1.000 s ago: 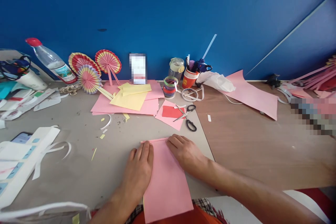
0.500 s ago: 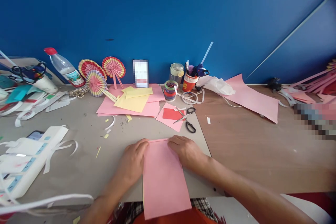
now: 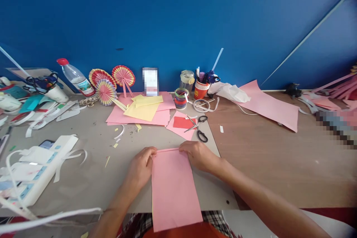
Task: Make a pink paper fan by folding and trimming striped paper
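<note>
A pink paper sheet [image 3: 173,186] lies in front of me on the grey mat [image 3: 92,178], its near end hanging over the table edge. A narrow fold runs along its far edge. My left hand [image 3: 141,167] pinches the far left corner of the sheet with curled fingers. My right hand [image 3: 199,155] presses and grips the far right corner. Black-handled scissors [image 3: 198,128] lie just beyond my right hand, on a pink piece with a red scrap [image 3: 181,122].
Pink and yellow sheets [image 3: 145,109] lie farther back, with folded paper fans [image 3: 107,87], a water bottle [image 3: 75,78], a tape jar [image 3: 180,98] and a pen cup [image 3: 201,87] by the blue wall. White paper strips [image 3: 36,163] crowd the left. A large pink sheet [image 3: 267,106] lies right.
My left hand slid off the top of the sheet to its far left corner and curled into a pinch. The right hand stayed at the far right corner. The view shifted slightly.
</note>
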A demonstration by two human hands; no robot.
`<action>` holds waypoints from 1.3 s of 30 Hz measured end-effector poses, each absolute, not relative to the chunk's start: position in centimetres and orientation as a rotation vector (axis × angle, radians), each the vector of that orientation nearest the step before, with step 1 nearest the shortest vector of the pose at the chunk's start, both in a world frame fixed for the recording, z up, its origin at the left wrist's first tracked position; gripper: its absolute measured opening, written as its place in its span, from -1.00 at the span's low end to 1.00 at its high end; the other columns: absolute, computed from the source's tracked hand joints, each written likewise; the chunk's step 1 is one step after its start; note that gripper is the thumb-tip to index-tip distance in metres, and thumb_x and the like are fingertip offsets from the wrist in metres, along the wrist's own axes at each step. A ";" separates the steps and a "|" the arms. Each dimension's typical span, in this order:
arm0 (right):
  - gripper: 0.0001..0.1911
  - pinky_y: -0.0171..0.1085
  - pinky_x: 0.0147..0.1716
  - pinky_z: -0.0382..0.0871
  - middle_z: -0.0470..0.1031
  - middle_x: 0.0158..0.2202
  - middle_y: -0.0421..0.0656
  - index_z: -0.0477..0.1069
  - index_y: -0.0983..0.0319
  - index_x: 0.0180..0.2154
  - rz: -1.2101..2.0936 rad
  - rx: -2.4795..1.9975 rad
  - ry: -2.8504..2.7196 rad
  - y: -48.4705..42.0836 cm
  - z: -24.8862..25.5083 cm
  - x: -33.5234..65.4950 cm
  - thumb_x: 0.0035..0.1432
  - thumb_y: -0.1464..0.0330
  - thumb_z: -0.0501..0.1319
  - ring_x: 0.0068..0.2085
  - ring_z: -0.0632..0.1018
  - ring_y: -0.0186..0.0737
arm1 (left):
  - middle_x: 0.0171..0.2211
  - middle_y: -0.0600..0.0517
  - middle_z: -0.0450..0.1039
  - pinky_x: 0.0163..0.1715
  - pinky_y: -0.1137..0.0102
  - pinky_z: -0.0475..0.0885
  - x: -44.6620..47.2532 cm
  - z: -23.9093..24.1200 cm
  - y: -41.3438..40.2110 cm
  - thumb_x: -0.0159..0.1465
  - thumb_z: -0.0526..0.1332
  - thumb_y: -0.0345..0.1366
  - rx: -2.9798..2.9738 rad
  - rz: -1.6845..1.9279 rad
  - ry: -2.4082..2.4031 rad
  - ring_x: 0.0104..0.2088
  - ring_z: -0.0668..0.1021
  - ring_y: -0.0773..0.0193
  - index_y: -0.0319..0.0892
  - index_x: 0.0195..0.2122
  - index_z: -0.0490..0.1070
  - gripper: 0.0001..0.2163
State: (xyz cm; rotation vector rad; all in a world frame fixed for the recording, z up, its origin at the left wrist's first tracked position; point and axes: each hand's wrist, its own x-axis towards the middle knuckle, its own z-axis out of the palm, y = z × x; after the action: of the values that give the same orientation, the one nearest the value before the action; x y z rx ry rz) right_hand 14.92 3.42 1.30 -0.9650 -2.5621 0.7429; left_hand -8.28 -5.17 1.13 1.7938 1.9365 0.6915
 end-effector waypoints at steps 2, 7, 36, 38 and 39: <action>-0.59 -0.33 -0.23 0.40 0.59 -0.27 -0.13 0.51 0.26 -0.31 0.869 -0.955 -2.524 4.0 1.9 15.0 -0.04 0.68 -0.02 -0.24 0.56 -0.27 | -0.18 0.06 0.56 -0.19 0.39 0.47 -8.3 1.5 -4.6 0.21 -0.07 -0.42 1.748 0.662 1.924 -0.19 0.58 0.30 -0.09 -0.28 0.42 -0.72; -0.63 -0.29 -0.22 0.41 0.57 -0.28 -0.17 0.52 0.23 -0.35 1.199 -1.051 -2.258 5.9 2.4 15.0 0.02 0.59 -0.03 -0.25 0.55 -0.27 | -0.26 0.05 0.56 -0.23 0.38 0.44 -8.1 2.9 -2.6 0.23 -0.03 -0.33 1.642 0.687 1.927 -0.25 0.56 0.26 -0.10 -0.31 0.44 -0.76; -0.72 -0.18 -0.12 0.32 0.53 -0.16 -0.14 0.49 0.17 -0.16 1.501 -1.256 -1.954 6.8 3.7 14.2 0.06 0.26 0.22 -0.14 0.49 -0.16 | -0.44 0.08 0.41 -0.08 0.19 0.17 -5.9 3.5 -1.1 0.22 0.05 -0.41 2.033 0.265 1.821 -0.30 0.42 0.21 -0.14 -0.45 0.26 -0.89; -0.78 -0.21 -0.21 0.32 0.54 -0.21 -0.15 0.51 0.17 -0.23 1.427 -1.281 -2.169 6.6 4.2 13.6 0.07 0.28 0.20 -0.20 0.49 -0.16 | -0.49 0.10 0.39 -0.06 0.17 0.17 -5.9 4.1 -1.1 0.23 0.03 -0.42 2.042 0.267 1.806 -0.34 0.42 0.23 -0.13 -0.45 0.25 -0.88; -0.82 -0.23 -0.28 0.31 0.54 -0.27 -0.16 0.52 0.18 -0.29 1.410 -1.289 -2.250 6.6 4.4 13.4 0.09 0.30 0.18 -0.24 0.49 -0.18 | -0.51 0.11 0.38 -0.04 0.16 0.17 -5.9 4.3 -1.1 0.23 0.02 -0.42 2.049 0.272 1.804 -0.36 0.42 0.24 -0.13 -0.45 0.24 -0.87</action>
State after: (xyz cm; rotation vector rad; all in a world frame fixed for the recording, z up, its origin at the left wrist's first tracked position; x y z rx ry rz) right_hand 13.36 6.60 4.40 -1.2892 -2.2504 1.4100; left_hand -5.92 -1.05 4.28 2.0486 1.8042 0.2721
